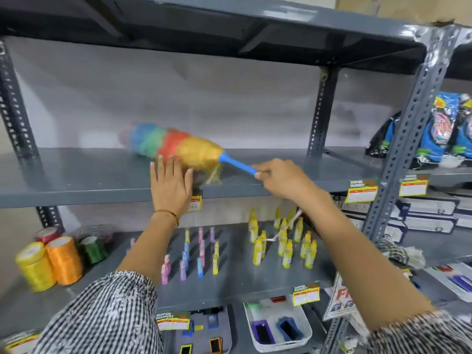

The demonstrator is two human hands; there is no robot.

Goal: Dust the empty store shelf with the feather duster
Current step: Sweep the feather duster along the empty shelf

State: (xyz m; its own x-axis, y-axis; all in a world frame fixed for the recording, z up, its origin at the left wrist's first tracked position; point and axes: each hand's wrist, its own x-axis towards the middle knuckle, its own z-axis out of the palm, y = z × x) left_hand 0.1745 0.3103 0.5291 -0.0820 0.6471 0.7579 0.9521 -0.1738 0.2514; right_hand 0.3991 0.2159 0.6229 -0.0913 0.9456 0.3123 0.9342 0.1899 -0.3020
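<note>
The feather duster (176,146) has a fluffy head banded blue, green, red and yellow and a blue plastic handle. Its head lies low on the bare grey metal shelf (76,175), blurred by motion. My right hand (283,178) is shut on the end of the blue handle, to the right of the head. My left hand (169,185) rests flat with fingers spread on the shelf's front edge, just in front of the yellow feathers. A white cord hangs from the handle below my right wrist.
The shelf below holds thread spools (48,259) at left, small coloured bottles (201,254) in the middle and yellow bottles (283,241) at right. Price tags (361,191) hang on the shelf edges. A slotted upright (406,134) stands right; packaged goods (444,129) lie beyond it.
</note>
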